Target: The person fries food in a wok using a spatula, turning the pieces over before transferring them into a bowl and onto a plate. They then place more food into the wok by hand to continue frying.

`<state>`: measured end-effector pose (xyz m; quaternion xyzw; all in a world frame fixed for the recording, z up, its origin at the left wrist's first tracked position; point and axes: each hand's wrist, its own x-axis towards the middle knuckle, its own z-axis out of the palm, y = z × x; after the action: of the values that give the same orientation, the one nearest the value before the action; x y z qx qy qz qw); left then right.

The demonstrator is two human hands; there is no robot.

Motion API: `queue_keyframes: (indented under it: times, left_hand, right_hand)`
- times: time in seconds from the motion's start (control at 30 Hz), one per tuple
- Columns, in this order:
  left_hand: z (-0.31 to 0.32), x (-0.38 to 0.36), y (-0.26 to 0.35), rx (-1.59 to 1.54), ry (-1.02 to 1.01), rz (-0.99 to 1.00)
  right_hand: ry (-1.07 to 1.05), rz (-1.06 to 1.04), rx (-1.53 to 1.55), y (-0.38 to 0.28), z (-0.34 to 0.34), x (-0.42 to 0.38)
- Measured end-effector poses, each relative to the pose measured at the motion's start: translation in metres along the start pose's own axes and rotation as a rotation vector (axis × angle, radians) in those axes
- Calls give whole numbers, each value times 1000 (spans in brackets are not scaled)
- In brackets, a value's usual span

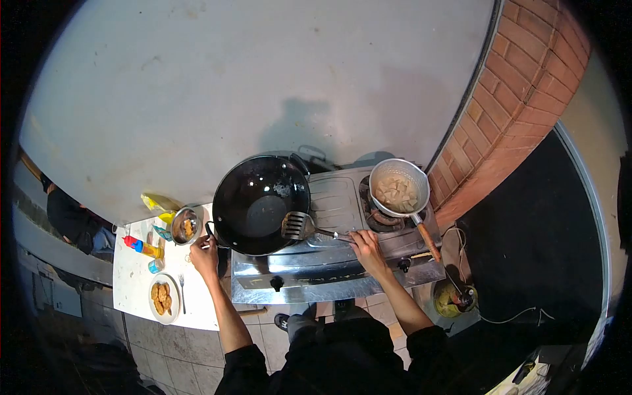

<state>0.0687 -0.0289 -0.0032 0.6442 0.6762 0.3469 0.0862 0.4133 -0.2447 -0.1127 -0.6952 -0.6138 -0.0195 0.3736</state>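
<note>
A large black wok sits over the left side of the steel gas stove, with a little liquid glinting inside. At its left loop handle, my left hand is closed with the fingers on the handle. My right hand grips the handle of a slotted spatula, whose metal head reaches over the wok's right rim. On the right burner stands a silver saucepan with a wooden handle, holding pale cubes in liquid.
On the white table at left are a plate of fried pieces, a fork, a metal bowl, and sauce bottles. A brick pillar rises at right. Another person is at far left.
</note>
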Motion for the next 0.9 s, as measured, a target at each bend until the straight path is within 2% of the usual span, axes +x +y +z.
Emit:
queue_keyframes:
  times: [0.47,0.9]
  left_hand:
    - [6,-1,-2,16,9,-6]
    - [8,0,0,-21,57,-36]
  right_hand:
    - [0,56,-46,-3,-12,-10]
    - [36,1,-100,1,-8,-7]
